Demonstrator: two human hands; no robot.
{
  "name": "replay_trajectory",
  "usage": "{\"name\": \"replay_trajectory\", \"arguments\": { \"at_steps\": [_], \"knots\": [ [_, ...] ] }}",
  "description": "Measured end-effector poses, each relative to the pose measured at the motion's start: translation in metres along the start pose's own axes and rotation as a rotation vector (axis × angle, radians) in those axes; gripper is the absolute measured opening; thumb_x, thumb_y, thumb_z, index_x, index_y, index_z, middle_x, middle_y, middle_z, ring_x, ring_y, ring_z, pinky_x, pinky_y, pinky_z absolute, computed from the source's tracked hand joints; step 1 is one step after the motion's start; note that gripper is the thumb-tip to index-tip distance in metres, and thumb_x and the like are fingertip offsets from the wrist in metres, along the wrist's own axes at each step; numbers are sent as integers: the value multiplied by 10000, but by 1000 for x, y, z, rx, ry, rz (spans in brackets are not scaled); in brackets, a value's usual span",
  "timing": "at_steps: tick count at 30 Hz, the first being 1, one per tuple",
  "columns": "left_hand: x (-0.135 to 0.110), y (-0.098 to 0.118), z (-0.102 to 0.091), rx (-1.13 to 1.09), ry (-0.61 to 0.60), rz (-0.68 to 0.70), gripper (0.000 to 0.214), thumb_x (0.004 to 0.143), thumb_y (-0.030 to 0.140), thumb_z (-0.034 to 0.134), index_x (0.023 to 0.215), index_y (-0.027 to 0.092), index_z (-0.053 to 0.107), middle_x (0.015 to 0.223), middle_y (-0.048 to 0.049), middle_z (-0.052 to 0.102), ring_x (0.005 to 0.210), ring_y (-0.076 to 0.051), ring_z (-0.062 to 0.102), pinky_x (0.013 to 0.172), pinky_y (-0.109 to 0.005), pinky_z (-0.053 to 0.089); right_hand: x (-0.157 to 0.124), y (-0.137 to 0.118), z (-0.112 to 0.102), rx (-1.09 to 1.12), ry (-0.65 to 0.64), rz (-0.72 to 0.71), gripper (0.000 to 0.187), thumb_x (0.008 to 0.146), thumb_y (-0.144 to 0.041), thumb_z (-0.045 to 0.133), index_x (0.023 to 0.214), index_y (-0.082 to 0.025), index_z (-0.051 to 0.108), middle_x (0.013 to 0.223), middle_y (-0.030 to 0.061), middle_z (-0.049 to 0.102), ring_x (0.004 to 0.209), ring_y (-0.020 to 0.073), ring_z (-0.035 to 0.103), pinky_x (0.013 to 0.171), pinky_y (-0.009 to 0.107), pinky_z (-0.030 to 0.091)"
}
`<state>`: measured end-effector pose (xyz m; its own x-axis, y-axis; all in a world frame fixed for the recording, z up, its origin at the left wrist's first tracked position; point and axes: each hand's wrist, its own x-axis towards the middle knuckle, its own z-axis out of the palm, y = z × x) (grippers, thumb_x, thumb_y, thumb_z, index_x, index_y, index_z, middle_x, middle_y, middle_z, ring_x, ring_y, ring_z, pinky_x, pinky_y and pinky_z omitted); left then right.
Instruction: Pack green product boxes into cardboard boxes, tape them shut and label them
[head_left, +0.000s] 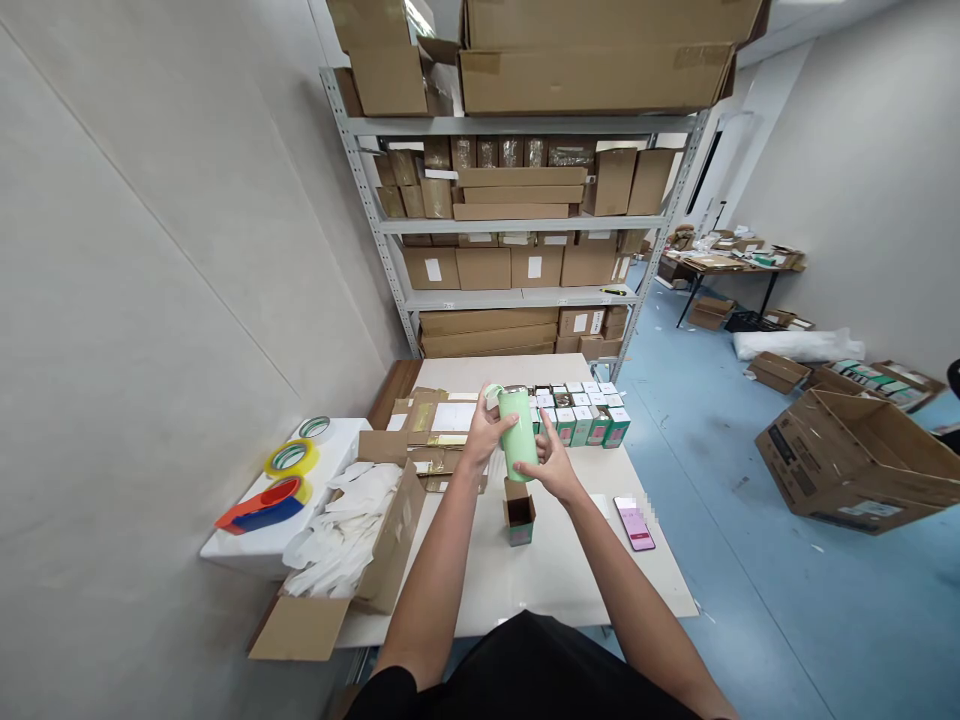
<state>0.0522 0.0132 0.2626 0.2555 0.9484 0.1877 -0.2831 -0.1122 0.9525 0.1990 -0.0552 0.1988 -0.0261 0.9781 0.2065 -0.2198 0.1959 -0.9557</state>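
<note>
I hold a light green bottle [517, 432] upright above the white table [559, 580], between both hands. My left hand [486, 432] grips its upper part near the lid. My right hand [553, 462] wraps its lower part. Right below the bottle an open green carton [519, 514] stands with its top flap up. Behind it, rows of closed green and white cartons [581, 410] line the far side of the table.
A phone [634, 523] lies right of the carton. Flat cardboard pieces [431, 428] lie at the table's left. An open box of white bags [352, 535] and tape rolls [292, 458] sit to the left. Shelves of boxes [517, 230] stand behind; open boxes [855, 455] cover the floor at right.
</note>
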Motion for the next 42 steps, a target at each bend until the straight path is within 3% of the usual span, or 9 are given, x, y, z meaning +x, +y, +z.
{"name": "replay_trajectory", "arguments": {
  "at_steps": [4,9,11,15,20,29,33,36,42],
  "knots": [
    [-6,-3,6,60,82,-17,1334,633,359,965,1642,314,94,1261,-128,684,1129,-271,683,959,-408,570,-1,3,1,-71,112,-14,1364,622,-373,940,1655,-351,51,1020,3,619,840,175,644,780,330,570],
    [-10,-9,3,1,32,-67,1337,687,358,934,1651,321,8,1260,-126,684,1097,-264,695,951,-430,580,-5,5,-1,-62,-8,21,1313,696,-376,887,1647,-380,-17,1076,21,615,895,187,662,792,346,570],
    [-10,-10,1,59,58,-56,1294,688,374,929,1651,339,65,1395,-142,605,1182,-275,654,966,-414,573,-7,8,-2,-95,30,20,1321,679,-367,893,1649,-369,-4,1051,15,610,853,184,655,763,346,574],
    [-13,-8,-3,368,252,46,1120,672,406,927,1603,340,307,1549,-124,453,1297,-285,565,989,-381,547,-12,18,-1,-265,155,20,1317,618,-352,915,1650,-335,97,1013,3,614,823,190,632,770,366,579],
    [-20,-9,-4,657,195,110,783,701,430,895,1411,286,596,1399,-100,597,1271,-285,578,1028,-391,513,-20,25,3,-427,227,21,1253,609,-384,912,1638,-286,204,1008,14,619,850,219,614,800,399,572],
    [-20,-29,-8,535,198,-34,885,588,400,965,1379,208,617,1305,-131,646,1073,-258,660,978,-388,530,-28,39,5,-464,208,23,1248,609,-387,906,1637,-309,204,1126,39,620,906,232,602,863,432,552],
    [-18,-42,-15,601,188,-11,689,555,383,967,1177,208,727,1121,-88,714,1003,-257,670,991,-401,520,-33,64,-9,-414,140,28,1189,626,-394,887,1623,-344,240,1273,62,599,1029,254,613,944,459,533],
    [-20,-61,-26,594,195,-54,620,579,340,942,1145,210,724,1058,-63,735,954,-240,678,961,-389,529,-40,95,-32,-359,81,72,1021,703,-382,805,1592,-361,302,1453,77,526,1241,266,567,1017,449,501],
    [-34,-118,-41,669,179,-200,681,548,240,922,1185,189,686,1061,-79,735,958,-245,690,950,-399,526,-57,177,-69,-561,270,386,769,737,-347,679,1479,-259,500,1418,117,581,1127,258,635,931,424,542]
  ]
}}
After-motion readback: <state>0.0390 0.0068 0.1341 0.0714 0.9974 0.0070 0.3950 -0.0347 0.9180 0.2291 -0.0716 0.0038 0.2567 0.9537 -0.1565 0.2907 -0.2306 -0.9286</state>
